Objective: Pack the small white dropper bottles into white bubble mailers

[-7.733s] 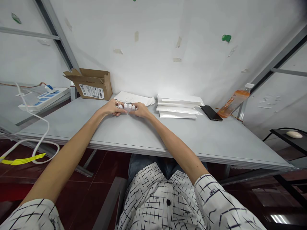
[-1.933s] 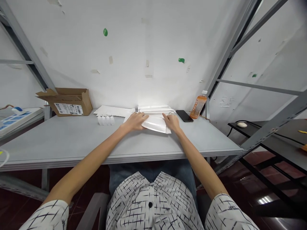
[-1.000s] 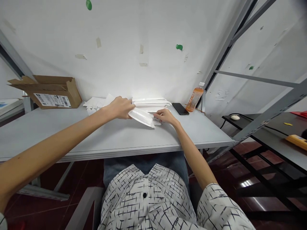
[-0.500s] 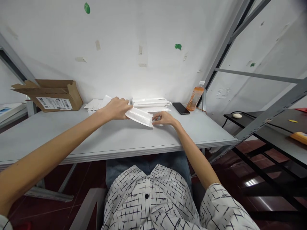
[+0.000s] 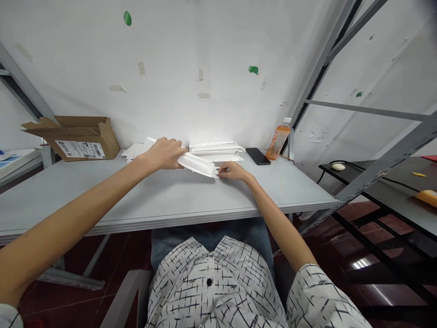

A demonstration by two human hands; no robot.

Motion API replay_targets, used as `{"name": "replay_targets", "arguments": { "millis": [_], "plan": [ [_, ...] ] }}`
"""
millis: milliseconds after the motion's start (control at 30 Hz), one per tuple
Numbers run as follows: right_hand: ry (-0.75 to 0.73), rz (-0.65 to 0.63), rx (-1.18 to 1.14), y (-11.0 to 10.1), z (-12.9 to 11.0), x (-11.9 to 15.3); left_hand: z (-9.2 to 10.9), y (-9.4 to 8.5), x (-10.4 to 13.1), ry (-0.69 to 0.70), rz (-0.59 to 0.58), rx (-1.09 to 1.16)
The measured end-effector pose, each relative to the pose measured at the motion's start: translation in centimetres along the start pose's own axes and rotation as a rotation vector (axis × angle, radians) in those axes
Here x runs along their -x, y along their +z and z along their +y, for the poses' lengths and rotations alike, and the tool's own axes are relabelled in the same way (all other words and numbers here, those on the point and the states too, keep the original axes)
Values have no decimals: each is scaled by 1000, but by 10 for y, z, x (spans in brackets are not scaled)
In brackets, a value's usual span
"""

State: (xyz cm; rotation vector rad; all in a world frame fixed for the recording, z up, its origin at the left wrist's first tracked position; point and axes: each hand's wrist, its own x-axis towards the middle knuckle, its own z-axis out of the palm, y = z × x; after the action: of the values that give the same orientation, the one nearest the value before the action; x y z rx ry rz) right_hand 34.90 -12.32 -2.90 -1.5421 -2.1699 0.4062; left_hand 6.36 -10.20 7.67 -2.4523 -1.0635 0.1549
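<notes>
A long white padded packet (image 5: 198, 164), perhaps a mailing envelope, is held slanting just above the grey table (image 5: 191, 196). My left hand (image 5: 168, 154) is closed over its left part from above. At its right end my right hand (image 5: 232, 171) has the fingertips pinched together on the packet's corner. Another white piece (image 5: 147, 145) shows behind my left hand; whether it belongs to the same packet I cannot tell. Behind my hands lies a stack of similar white packets (image 5: 215, 148). More flat white pieces (image 5: 132, 151) lie to the left of my left hand.
An open cardboard box (image 5: 82, 139) with a label stands at the back left. A black phone (image 5: 258, 156) and a bottle of orange drink (image 5: 279, 140) are at the back right. Grey metal posts (image 5: 327, 59) rise at the table's ends. A dark table (image 5: 385, 182) stands to the right.
The packet has tipped so its broad face shows less. My right hand has drawn its fingers closer together at the packet's end. The view has shifted slightly.
</notes>
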Motion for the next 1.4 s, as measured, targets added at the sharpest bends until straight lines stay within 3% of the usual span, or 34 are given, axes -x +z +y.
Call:
{"name": "replay_targets", "arguments": {
  "millis": [333, 567, 700, 833, 967, 1133, 1267, 1400],
  "plan": [
    [19, 13, -15, -3, 3, 1, -82, -21, 5, -227, 7, 17],
    [42, 14, -4, -4, 1, 2, -115, 20, -18, -241, -138, 154],
    [43, 25, -7, -5, -1, 3, -135, 44, -30, -250, -84, 189],
    [58, 11, -6, -5, -1, 4, -146, 60, -39, -364, 0, 158],
    [53, 12, 8, -5, 0, 3, -141, 66, -40, -380, 57, 166],
    [61, 16, 34, -3, -2, 3, -117, 53, -38, -308, 79, 208],
    [62, 29, 47, -3, -6, 4, -75, 46, -36, -203, 188, 244],
    [41, 29, 73, 0, -15, 5, -11, 56, -29, -25, 367, 332]
  ]
}}
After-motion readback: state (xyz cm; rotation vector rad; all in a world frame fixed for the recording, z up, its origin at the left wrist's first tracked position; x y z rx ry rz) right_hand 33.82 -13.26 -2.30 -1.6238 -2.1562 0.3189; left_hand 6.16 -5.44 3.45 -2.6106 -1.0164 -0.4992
